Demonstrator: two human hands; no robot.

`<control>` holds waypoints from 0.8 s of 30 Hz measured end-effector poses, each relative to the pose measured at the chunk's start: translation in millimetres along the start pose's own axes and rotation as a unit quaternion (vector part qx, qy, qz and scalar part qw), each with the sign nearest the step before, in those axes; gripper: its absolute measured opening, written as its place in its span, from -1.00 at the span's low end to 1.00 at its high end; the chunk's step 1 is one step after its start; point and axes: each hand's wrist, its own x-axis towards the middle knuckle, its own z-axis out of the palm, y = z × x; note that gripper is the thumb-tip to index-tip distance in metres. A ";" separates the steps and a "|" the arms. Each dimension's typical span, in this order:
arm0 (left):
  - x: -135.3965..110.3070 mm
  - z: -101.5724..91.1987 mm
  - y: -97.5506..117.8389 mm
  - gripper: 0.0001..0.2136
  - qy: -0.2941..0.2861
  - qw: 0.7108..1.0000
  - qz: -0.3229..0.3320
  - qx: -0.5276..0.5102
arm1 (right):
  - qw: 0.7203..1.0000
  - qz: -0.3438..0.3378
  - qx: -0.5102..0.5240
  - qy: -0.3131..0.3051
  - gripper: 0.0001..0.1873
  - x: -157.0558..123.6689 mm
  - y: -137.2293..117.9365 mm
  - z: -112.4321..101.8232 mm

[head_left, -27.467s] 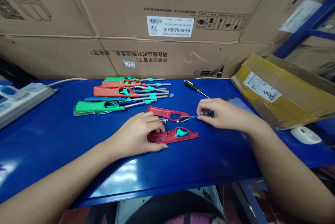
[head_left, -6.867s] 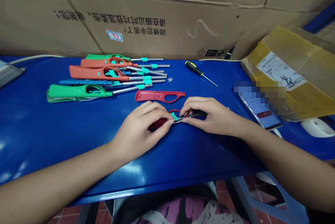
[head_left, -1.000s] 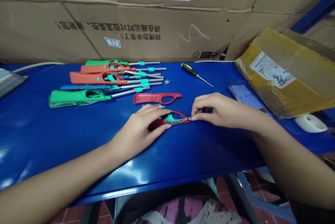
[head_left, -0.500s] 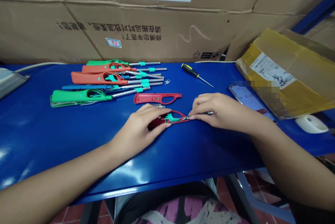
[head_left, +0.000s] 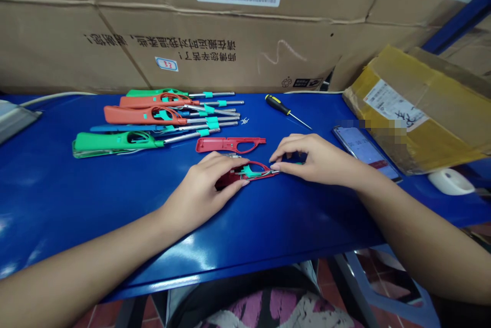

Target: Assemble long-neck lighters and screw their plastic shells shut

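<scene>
My left hand [head_left: 205, 184] lies over the rear of an open red lighter shell half [head_left: 258, 171] on the blue table [head_left: 95, 195], fingers pressed down on it. A teal trigger [head_left: 249, 170] sits inside the shell. My right hand [head_left: 312, 159] pinches the metal nozzle tube at the shell's front end, fingertips together. The tube is mostly hidden under the hand. The other red shell half [head_left: 230, 144] lies just behind, free of both hands.
Several assembled stick lighters [head_left: 161, 115] in green, orange and blue lie at the back left. A yellow-handled screwdriver [head_left: 286, 110], a phone [head_left: 364, 150], a yellow taped parcel [head_left: 414, 108], a white mouse [head_left: 448, 181] and stacked cardboard boxes [head_left: 230, 36] surround the spot.
My right hand has slid slightly left, closer to the shell's front end, with the tube. The left hand holds the shell in the same place.
</scene>
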 end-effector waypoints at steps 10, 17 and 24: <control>-0.2 -1.2 1.7 -0.72 -0.002 1.000 0.004 -0.004 | 0.993 0.090 0.076 -0.006 -0.79 9.6 1.8 10.3; -0.4 -2.2 2.5 -0.77 0.001 1.000 0.005 0.000 | 0.994 0.087 0.063 -0.017 -0.83 7.7 -3.5 8.5; 1.4 -0.8 3.9 -0.80 -0.004 1.000 -0.010 0.000 | 0.991 0.095 0.086 -0.029 -0.77 6.9 -3.8 3.2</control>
